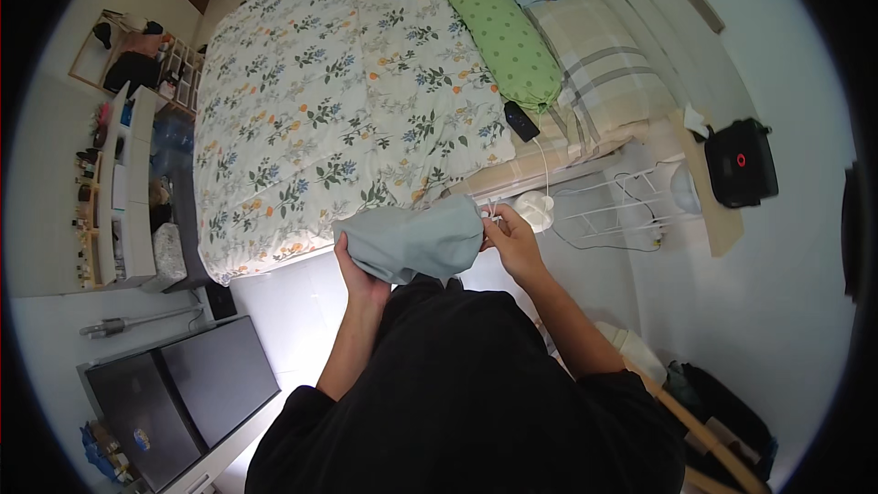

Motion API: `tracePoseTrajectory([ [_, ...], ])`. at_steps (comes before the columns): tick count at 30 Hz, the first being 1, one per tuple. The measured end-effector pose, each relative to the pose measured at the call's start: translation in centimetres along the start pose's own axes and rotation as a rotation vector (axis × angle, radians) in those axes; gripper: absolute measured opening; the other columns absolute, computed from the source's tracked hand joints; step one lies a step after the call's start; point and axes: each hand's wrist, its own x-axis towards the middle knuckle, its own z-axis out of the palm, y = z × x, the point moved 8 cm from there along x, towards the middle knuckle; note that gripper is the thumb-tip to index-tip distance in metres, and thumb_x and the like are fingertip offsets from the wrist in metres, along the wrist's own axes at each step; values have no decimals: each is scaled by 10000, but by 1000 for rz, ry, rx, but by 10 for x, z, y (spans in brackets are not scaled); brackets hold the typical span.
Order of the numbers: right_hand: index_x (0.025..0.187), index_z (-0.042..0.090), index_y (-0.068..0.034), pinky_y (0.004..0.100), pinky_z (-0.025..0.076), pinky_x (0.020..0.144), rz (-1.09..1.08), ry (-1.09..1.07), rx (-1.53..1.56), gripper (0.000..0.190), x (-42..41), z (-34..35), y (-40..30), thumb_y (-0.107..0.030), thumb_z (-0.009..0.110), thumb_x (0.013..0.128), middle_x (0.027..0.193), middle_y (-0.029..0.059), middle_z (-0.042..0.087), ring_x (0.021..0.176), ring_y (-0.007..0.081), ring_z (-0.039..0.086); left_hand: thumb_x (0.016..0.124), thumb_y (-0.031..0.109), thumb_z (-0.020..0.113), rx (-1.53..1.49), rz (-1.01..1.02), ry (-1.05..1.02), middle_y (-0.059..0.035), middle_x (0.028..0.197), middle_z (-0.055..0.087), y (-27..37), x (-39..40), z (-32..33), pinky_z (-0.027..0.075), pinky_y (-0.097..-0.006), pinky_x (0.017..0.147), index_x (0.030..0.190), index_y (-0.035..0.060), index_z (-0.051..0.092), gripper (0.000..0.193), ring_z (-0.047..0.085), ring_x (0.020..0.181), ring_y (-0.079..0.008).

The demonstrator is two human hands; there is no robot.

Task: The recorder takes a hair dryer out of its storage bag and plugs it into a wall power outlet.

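A pale grey-blue fabric pouch point(415, 237) is held in front of my body, above the near edge of the bed. My left hand point(361, 274) supports it from below at its left end, thumb on the near side. At the opposite end, my right hand point(513, 240) pinches the gathered mouth, where white cords point(491, 211) stick out past the fingers. What the pouch contains is hidden.
A floral duvet point(343, 96) covers the bed, with a green dotted bolster point(501, 34) and a black phone-like device point(521, 122) on a cable. Right stand a white wire rack point(610, 206) and a black bag point(741, 163); a dark fridge point(182, 398) is left.
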Motion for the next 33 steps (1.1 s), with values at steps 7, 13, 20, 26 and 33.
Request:
tracePoseTrajectory([
  [7,1122,574,-9,280,529,740,43,50,-55,228,114,-50,34,-206,492,1042,937,56,639,835,133,633,903,588,463,72,-179,77,-125,1432,486,-33,146,17,352,-493,1115,1430,88,420,727,458,1322,-331],
  [13,1194,592,-28,362,548,834,177,-55,91,319,191,-113,21,-286,471,1051,1072,70,626,982,182,625,904,598,426,23,-308,29,-145,1389,523,-48,244,59,367,-523,1097,1405,103,467,705,481,1289,-353],
  [20,1138,645,-20,455,506,949,490,-109,339,421,300,-209,66,-380,640,919,1327,167,580,1162,295,594,898,604,413,-52,-236,115,-142,1359,542,-42,295,67,429,-531,1038,1377,115,493,689,516,1245,-352],
  [26,1304,489,19,476,473,986,527,40,-1040,813,403,-303,190,-483,786,738,1408,227,451,1245,362,517,948,539,370,-35,-2,216,-116,1233,613,-50,292,67,485,-501,986,1274,112,562,570,585,1148,-318],
  [33,1270,402,-14,491,460,1000,536,132,-1488,782,440,-280,188,-446,799,754,1307,196,433,1276,392,449,1012,400,384,17,152,477,-60,976,653,-86,262,105,569,-383,807,1102,76,604,402,649,901,-203],
])
